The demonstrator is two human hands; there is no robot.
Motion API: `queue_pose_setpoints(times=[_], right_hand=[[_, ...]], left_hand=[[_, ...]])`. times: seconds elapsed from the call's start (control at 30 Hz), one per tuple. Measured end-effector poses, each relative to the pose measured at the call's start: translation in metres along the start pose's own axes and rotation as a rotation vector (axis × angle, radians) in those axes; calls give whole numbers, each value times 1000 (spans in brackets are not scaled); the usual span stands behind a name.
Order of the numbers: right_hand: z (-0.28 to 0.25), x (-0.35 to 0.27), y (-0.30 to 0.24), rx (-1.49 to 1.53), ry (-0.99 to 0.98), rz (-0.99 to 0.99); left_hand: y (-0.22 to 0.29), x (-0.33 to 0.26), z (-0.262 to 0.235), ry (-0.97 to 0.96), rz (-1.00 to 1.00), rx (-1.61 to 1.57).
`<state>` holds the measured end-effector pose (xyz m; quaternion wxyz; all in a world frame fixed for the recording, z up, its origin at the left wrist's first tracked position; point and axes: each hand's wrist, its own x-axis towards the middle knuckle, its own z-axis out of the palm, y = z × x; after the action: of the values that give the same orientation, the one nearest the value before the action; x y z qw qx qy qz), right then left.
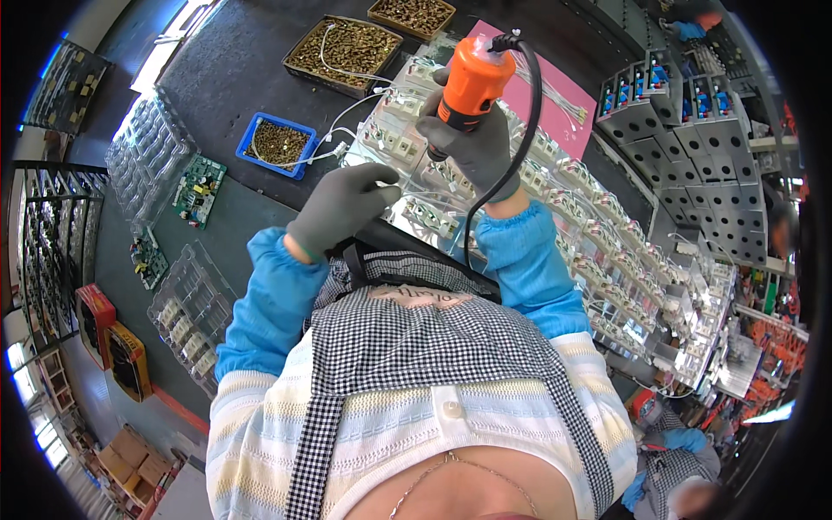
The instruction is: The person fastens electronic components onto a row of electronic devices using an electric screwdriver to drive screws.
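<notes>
My right hand (pixel 472 147), in a grey glove, is wrapped round an orange electric screwdriver (pixel 475 82). A black cord (pixel 533 113) runs from the tool's top end down past my wrist. My left hand (pixel 342 208), also gloved, is at the near left edge of the rows of white units. Its thumb and forefinger are bent close together there; what is between them, if anything, is too small to make out. Rows of small white electrical units (pixel 555 204) with white wires spread under and beyond my right hand. The screwdriver's tip is hidden behind my fingers.
A blue tray (pixel 309 159) and brown trays (pixel 290 61) of small brass-coloured parts stand on the dark table. Green circuit boards (pixel 199 191) and clear plastic trays (pixel 143 165) lie left. A pink sheet (pixel 572 130) lies far right, near grey metal boxes (pixel 676 165). Another person (pixel 680 468) is lower right.
</notes>
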<state>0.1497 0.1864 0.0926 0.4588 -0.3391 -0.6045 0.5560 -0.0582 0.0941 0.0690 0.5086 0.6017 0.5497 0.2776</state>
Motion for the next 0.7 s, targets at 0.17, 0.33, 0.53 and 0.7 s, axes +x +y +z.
queue_pose_setpoints(times=[0.17,0.33,0.53,0.7], right_hand=[[2,5,4,94,57,53],[7,2,4,182,162,-22],[12,-2,-16,71,121,65],[-1,-28,-28,108,196,-152]], left_hand=[[-23,-38,-23,4,-287,-752],[-86,-53,-15,7,-291,-1794],[-145,-52,-29,438,-209,-1941],[-135,-37,-58,602,-243,-1835]])
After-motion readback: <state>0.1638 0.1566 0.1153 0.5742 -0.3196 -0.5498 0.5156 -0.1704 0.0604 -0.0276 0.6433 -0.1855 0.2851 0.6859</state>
